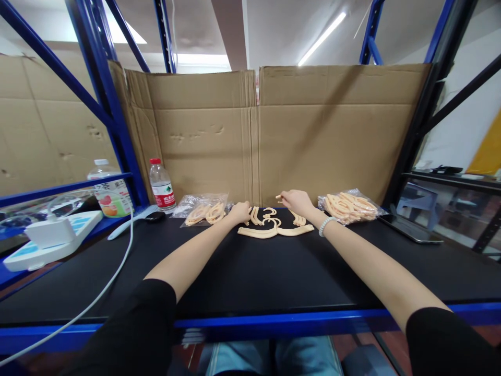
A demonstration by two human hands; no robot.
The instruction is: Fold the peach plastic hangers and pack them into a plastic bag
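Observation:
My left hand (239, 212) is closed at the left end of a group of short curved beige pieces (256, 215); whatever its fingers hold is hidden. Raised slightly above the table, my right hand (298, 203) pinches a small beige piece (278, 197) whose tip sticks out to the left. Under that hand lie more short curved beige pieces (299, 218). Between the hands, a long curved beige piece (256, 233) and a similar one (296, 231) lie nearly end to end, with beige hooks (273, 222) around their meeting point.
Clear bags of beige pieces lie at left (205, 213) and right (351, 207). A red-capped bottle (162, 187), a power strip (55, 240) and a white cable (121, 261) are on the left. A dark flat device (410, 228) lies right. Cardboard (336, 141) walls the back.

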